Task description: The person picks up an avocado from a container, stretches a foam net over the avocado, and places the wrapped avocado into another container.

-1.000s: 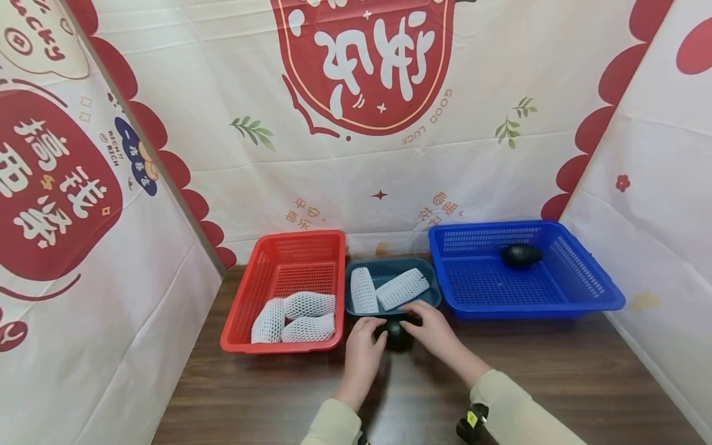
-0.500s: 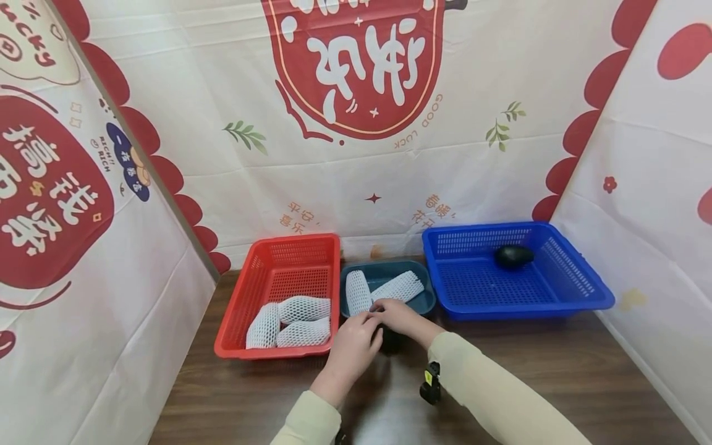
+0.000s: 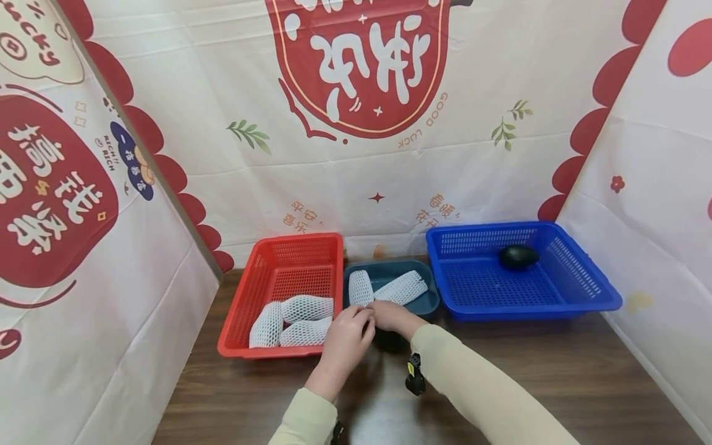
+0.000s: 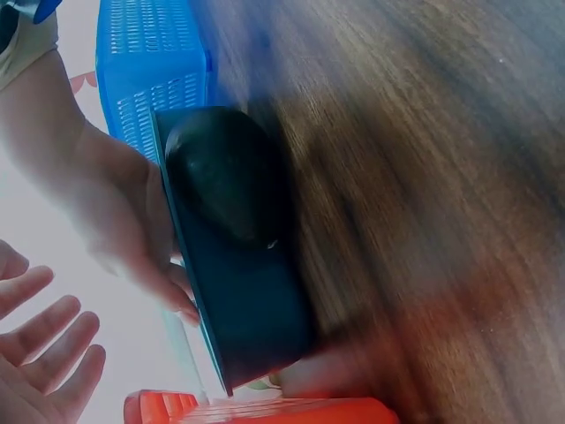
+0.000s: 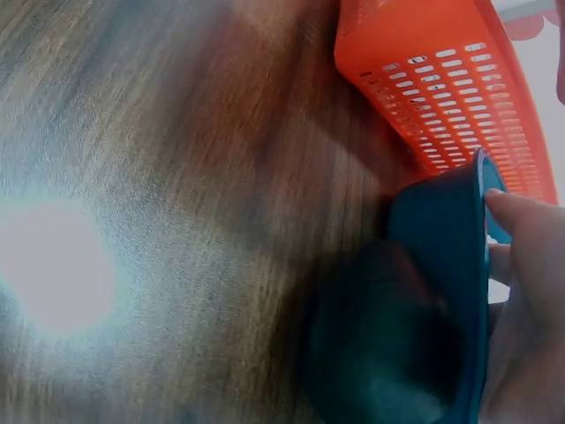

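A dark green avocado [image 3: 390, 341] rests on the table against the near side of the teal tray [image 3: 425, 304], partly under my right wrist. My right hand [image 3: 392, 315] reaches over the tray's near rim, fingers bent at the lower end of a white foam net sleeve [image 3: 360, 285]. I cannot tell whether they pinch it. A second foam net sleeve [image 3: 402, 288] lies slanted beside it. My left hand [image 3: 347, 337] hovers left of the avocado, overlapping the right fingertips in the head view; its loosely spread fingers [image 4: 53, 344] hold nothing in the left wrist view.
Left of the tray stands a red basket [image 3: 241, 303] with three net-sleeved pieces [image 3: 308, 307] at its near end. A blue basket [image 3: 534, 308] on the right holds another bare avocado [image 3: 518, 256]. Printed cloth walls [image 3: 311, 179] enclose the wooden table [image 3: 500, 364].
Both hands have left the avocado. My right hand has moved left and over the tray rim to the sleeve; my left hand has shifted slightly left.
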Tool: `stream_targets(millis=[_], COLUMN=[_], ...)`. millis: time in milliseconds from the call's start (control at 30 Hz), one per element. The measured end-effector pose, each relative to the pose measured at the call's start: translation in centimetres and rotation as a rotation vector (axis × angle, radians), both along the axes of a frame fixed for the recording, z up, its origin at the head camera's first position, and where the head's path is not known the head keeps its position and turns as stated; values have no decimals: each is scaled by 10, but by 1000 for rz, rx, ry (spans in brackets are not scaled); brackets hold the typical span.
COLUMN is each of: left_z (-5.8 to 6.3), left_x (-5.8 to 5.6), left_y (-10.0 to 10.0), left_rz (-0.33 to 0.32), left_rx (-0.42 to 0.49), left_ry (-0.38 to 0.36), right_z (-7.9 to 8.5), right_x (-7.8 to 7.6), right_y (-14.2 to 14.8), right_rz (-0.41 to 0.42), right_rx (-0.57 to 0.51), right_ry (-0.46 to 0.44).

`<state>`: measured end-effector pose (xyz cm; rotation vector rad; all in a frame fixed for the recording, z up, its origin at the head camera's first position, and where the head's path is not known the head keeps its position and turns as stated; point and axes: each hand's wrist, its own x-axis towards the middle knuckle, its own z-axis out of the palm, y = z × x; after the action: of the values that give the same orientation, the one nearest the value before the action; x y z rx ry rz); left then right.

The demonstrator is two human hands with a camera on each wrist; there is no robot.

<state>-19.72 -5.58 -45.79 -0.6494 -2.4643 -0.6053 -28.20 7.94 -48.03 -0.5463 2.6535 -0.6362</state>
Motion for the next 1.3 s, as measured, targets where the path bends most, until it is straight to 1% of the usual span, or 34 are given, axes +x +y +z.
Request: stream_targets(millis=[67, 133, 267, 300, 400, 500, 567, 633, 767, 867, 967, 1133, 1233, 1300], left_z=[1, 1, 2, 1, 1, 1, 3, 4, 6, 7, 8, 9, 10, 10], left_x=[1, 1, 3, 3, 4, 5, 6, 6, 6, 5, 4, 1, -2, -4], left_y=[0, 0, -1, -1, -2, -3, -3, -4, -7, -8, -9, -6, -2, 0], left_rz=[0, -4, -1, 1, 9, 15, 22, 37, 71, 80, 85, 97, 90, 87], left_rx=[1, 11, 21, 21, 15, 18, 19, 16, -7, -30, -62, -150, -188, -203], left_ry=[0, -2, 3, 5, 24, 33, 34, 29, 3, -20, -46, -110, -141, -152], right_z=[-1, -1, -1, 1, 8, 17, 21, 25, 32, 35, 37, 38, 37, 37], right_x=[0, 0, -2, -3, -3, 1, 3, 6, 11, 17, 24, 35, 41, 45], right_y=[0, 0, 4, 6, 10, 18, 25, 32, 45, 52, 58, 65, 68, 69], right_rz=[-46, -114, -234, -258, -297, -328, -338, -347, -347, -344, -329, -286, -277, -275], right_rx=[-14, -56, -134, -146, -180, -259, -324, -381, -452, -483, -499, -534, -561, -572], right_ry=[15, 29, 104, 131, 244, 335, 368, 370, 329, 313, 330, 363, 361, 344])
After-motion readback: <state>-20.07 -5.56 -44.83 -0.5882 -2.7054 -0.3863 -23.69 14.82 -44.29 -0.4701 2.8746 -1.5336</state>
